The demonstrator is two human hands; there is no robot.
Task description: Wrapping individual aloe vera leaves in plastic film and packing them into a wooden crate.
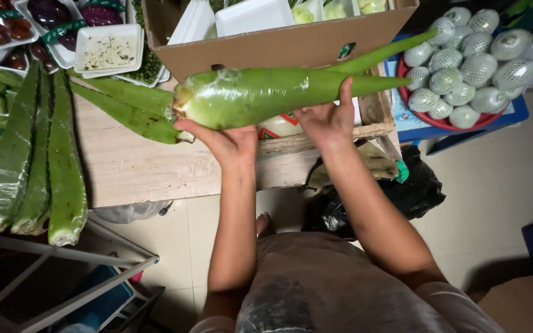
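Observation:
A bundle of long green aloe leaves [260, 92], wrapped in clear plastic film at its thick end, is held level above the wooden board [137, 166]. My left hand [223, 140] grips the bundle from below near its cut end. My right hand [328, 120] holds it further along, fingers spread under the wrap with the thumb up against the leaf. The leaf tips point right, past a cardboard box [279, 43].
Three wrapped aloe leaves [32, 160] lie at the left, two more [124, 108] on the board. Foam trays [107, 49] of produce sit at the back left. A red bowl of net-wrapped fruit [464, 61] stands right. A black bag [414, 185] lies on the floor.

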